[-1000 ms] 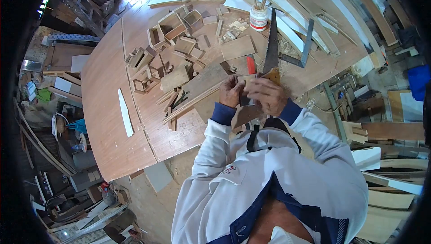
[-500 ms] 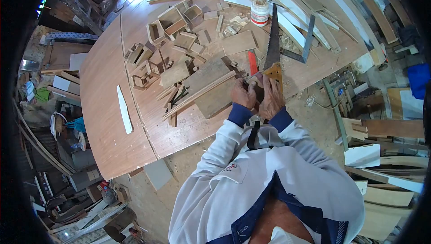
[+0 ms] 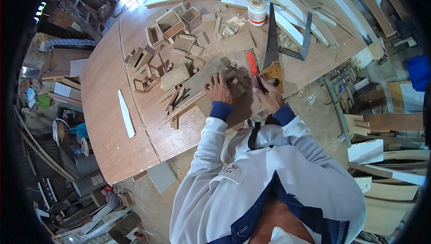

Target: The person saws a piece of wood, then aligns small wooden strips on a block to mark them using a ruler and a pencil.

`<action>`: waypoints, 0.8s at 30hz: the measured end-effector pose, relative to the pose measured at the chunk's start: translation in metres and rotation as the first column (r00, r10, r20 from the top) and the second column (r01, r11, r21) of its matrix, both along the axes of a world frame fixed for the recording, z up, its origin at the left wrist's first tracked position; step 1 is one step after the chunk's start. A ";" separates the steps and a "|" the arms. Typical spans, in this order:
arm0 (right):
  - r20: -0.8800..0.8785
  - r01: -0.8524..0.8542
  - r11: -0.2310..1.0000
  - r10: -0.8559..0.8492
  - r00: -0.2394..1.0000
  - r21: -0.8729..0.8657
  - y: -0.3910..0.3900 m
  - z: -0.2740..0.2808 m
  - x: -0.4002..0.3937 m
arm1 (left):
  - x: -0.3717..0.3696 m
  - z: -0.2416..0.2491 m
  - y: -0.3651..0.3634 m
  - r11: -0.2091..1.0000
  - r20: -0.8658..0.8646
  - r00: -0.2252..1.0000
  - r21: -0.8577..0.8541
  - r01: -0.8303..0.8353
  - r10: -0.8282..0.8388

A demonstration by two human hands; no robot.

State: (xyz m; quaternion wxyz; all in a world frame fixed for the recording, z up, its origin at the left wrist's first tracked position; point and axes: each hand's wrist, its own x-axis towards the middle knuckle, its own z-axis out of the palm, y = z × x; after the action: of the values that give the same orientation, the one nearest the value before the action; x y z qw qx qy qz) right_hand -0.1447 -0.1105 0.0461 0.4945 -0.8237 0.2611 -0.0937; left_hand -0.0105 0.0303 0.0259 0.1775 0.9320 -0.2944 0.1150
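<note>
My left hand (image 3: pixel 219 89) lies with fingers spread over thin wooden strips (image 3: pixel 192 103) and a flat board (image 3: pixel 211 74). My right hand (image 3: pixel 270 96) is closed around the near end of a red tool (image 3: pixel 252 63), whose exact kind I cannot make out. Beside that hand is the wooden handle (image 3: pixel 272 70) of a handsaw, with its dark blade (image 3: pixel 272 42) pointing away from me. Sawdust (image 3: pixel 242 77) is scattered between my hands.
Small wooden boxes (image 3: pixel 173 23) and offcuts stand beyond my left hand. A white glue tub (image 3: pixel 257 13) holding sticks, a metal square (image 3: pixel 305 42) and long white-faced strips (image 3: pixel 287 21) lie farther back. A tapered white piece (image 3: pixel 126 113) rests at left.
My hands, together over a small dark piece earlier, have parted. The left moved left onto the strips; the right now grips the red tool, which has tilted. The dark piece is no longer clearly visible.
</note>
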 end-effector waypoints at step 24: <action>0.162 -0.069 0.972 0.032 0.986 0.226 -0.002 0.048 0.032 | 0.009 0.052 0.009 0.891 -0.020 0.895 -0.114 0.440 -0.445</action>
State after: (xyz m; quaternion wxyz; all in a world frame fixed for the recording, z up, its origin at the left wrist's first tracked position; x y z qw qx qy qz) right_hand -0.1125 -0.1120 0.0941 0.6079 -0.7572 0.2094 -0.1147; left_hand -0.0016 0.0388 0.0777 0.2551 0.8320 -0.4882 0.0660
